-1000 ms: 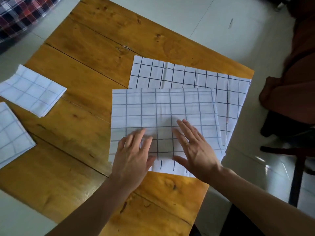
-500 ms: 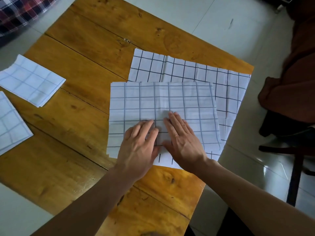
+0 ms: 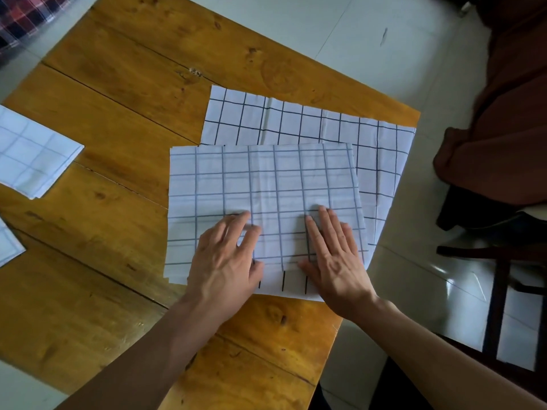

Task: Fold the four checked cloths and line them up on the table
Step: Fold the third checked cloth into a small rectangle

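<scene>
A white cloth with a dark grid, folded in half (image 3: 263, 184), lies on the wooden table (image 3: 112, 119) near its right edge. My left hand (image 3: 228, 261) and my right hand (image 3: 334, 255) both press flat on its near part, fingers straight. Under it and beyond lies another checked cloth, spread out (image 3: 310, 119), reaching to the table's right edge. At the left edge of the view lie two folded checked cloths: one (image 3: 32, 155) farther away and one (image 3: 7, 247) nearer, mostly cut off.
The table ends close to the right of the cloths, over a pale tiled floor (image 3: 370, 31). A brown cloth heap on a dark chair (image 3: 503, 137) stands to the right. A red checked fabric (image 3: 20, 13) shows at the top left corner.
My hands came together at the cloth's middle half a second ago, then moved apart, the right one sliding toward the cloth's right side. The view shifted a little to the right.
</scene>
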`<state>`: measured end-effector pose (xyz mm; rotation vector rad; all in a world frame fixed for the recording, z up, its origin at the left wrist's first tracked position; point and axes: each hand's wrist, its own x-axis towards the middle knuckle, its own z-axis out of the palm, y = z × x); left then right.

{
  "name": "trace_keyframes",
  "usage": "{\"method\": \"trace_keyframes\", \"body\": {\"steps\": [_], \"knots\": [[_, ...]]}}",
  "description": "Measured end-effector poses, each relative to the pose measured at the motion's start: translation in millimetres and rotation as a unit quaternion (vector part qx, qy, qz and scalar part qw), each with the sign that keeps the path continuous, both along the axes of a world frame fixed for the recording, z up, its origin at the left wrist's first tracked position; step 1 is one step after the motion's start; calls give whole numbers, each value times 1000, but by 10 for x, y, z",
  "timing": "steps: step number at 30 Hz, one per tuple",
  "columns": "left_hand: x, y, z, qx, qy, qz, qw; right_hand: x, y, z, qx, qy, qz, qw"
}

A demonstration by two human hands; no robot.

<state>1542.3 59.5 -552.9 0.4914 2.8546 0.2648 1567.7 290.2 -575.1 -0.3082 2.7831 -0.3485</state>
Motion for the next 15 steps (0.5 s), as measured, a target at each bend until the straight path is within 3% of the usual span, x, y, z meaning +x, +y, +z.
{"method": "trace_keyframes", "body": {"steps": [15], "knots": [[24, -371, -52, -14, 4, -21, 1000, 14, 273, 47, 23, -34, 21, 999]]}}
